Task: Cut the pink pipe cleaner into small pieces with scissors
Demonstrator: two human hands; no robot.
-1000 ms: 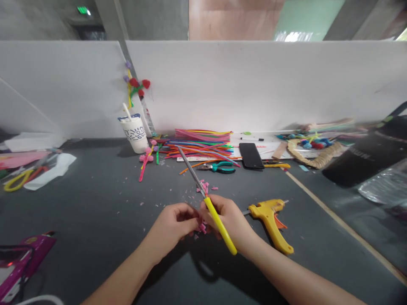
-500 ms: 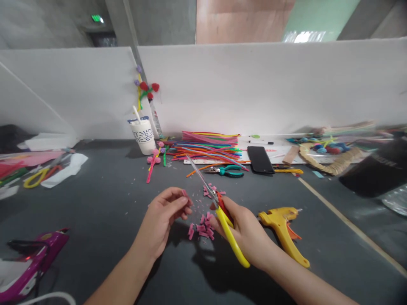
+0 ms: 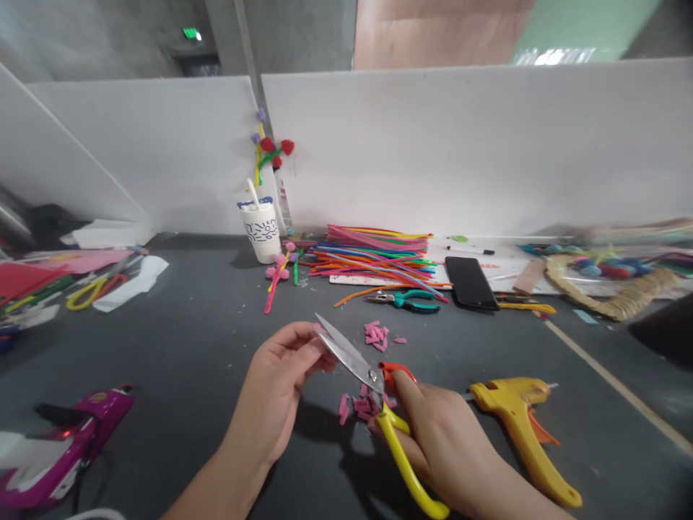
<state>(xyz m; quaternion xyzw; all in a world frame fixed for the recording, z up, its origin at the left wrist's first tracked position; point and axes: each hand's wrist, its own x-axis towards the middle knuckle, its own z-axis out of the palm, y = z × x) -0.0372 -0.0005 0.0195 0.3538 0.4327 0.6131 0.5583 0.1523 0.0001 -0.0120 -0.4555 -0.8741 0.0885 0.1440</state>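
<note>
My left hand (image 3: 276, 390) is closed, pinching a small pink piece (image 3: 317, 328) between thumb and fingertips; most of the piece is hidden. In my right hand (image 3: 447, 430) are scissors (image 3: 346, 355) with one yellow and one red handle. Their slightly parted blades reach the left fingertips, right at the pink piece. Short pink cut pieces (image 3: 375, 335) lie in a small pile beyond the blades. A second heap of pink bits (image 3: 362, 406) sits below the scissors, partly covered by them and the right hand.
A yellow glue gun (image 3: 522, 412) lies right of my right hand. Farther back are pliers (image 3: 406, 300), a black phone (image 3: 470, 283), colourful pipe cleaners (image 3: 373, 253), a white cup (image 3: 260, 231) and a pink pipe-cleaner flower (image 3: 277, 274). A purple device (image 3: 76, 440) is at lower left.
The scissors have swung in to the left, bringing their blades to the pink piece at my left fingertips. The whole view has shifted a little, so the table things appear farther right.
</note>
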